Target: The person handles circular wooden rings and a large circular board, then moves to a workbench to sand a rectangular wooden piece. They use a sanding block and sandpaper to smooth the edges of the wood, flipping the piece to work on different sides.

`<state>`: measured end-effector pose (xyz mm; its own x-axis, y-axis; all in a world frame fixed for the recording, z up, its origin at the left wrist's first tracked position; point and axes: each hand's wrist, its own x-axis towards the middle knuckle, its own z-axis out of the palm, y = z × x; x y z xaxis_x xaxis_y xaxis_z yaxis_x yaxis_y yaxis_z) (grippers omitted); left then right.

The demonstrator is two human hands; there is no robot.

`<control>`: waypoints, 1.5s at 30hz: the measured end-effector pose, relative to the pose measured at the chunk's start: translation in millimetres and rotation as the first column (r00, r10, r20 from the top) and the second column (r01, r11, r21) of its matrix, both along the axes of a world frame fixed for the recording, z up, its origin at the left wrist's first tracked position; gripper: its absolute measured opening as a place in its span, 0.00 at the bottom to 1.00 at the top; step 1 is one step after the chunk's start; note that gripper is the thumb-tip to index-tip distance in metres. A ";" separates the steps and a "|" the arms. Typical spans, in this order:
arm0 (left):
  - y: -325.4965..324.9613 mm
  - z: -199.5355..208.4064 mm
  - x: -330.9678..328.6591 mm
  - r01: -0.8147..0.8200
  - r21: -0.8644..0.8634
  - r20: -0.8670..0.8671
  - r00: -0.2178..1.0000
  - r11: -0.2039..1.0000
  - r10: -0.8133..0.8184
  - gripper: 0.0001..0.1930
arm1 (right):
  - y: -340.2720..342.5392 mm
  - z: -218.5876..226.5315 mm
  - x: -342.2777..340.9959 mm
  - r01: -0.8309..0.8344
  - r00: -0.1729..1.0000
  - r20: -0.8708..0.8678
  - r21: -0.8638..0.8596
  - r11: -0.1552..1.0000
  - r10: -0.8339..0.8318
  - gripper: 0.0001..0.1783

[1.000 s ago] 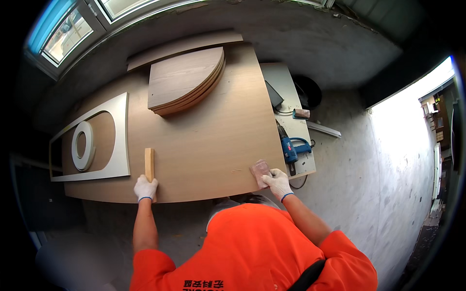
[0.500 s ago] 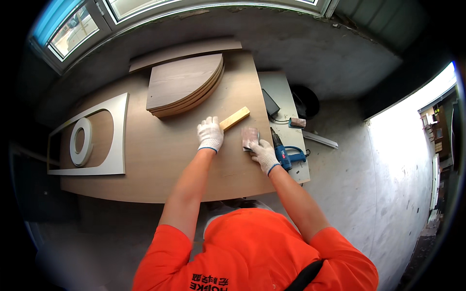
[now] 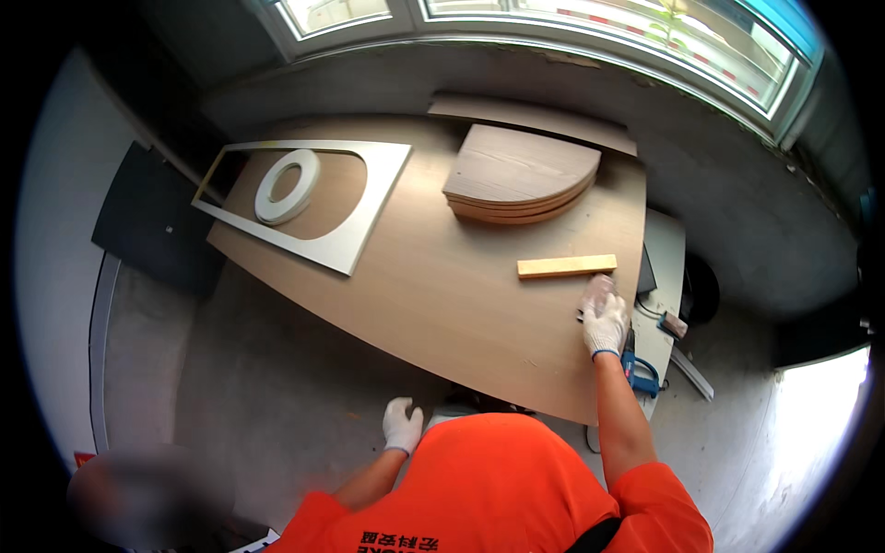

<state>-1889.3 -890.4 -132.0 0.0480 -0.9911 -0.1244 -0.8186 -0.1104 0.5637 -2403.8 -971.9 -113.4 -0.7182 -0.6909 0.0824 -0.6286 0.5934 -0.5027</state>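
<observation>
My right hand (image 3: 605,328), in a white knit glove, is closed on a brownish sanding block (image 3: 599,289) near the table's right edge. Just beyond that block a short yellowish wood strip (image 3: 567,266) lies flat on the brown tabletop (image 3: 415,304), untouched. My left hand (image 3: 402,427), gloved likewise, hangs off the near edge of the table, close to my body. Its fingers are loosely apart and hold nothing. Beside my right wrist a blue heat gun (image 3: 641,371) lies on a lower pale board (image 3: 666,249), partly hidden by the table edge.
Several rounded-corner wood panels (image 3: 525,166) are stacked at the back, before a long narrow panel (image 3: 544,123). At left lie a white frame (image 3: 355,235) and a roll of white edging (image 3: 267,198). A second sanding block (image 3: 674,324) sits right, near a white strip (image 3: 693,373).
My left hand has let go of the wood strip and drawn back off the table. The right hand still grips the sanding block. The view has swung left.
</observation>
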 end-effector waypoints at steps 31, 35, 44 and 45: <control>104.4 -130.6 488.8 -0.009 0.410 0.415 0.893 0.912 -0.177 0.18 | -238.0 52.8 588.1 -0.898 0.421 -0.078 -0.177 0.403 0.904 0.26; 131.9 -133.7 467.1 -0.489 0.809 -0.083 0.455 0.326 0.887 0.16 | -362.3 53.5 646.0 -0.923 0.353 -0.153 -0.216 0.317 0.923 0.19; 39.5 -93.5 511.9 -0.701 0.706 -0.251 -0.112 0.103 0.961 0.07 | -614.7 18.6 729.1 -0.901 0.336 -0.292 0.176 0.396 0.896 0.16; 20.5 -86.0 516.7 -0.720 0.672 -0.266 -0.012 0.176 0.964 0.09 | -635.2 8.5 722.6 -0.890 0.299 -0.303 0.252 0.379 0.905 0.16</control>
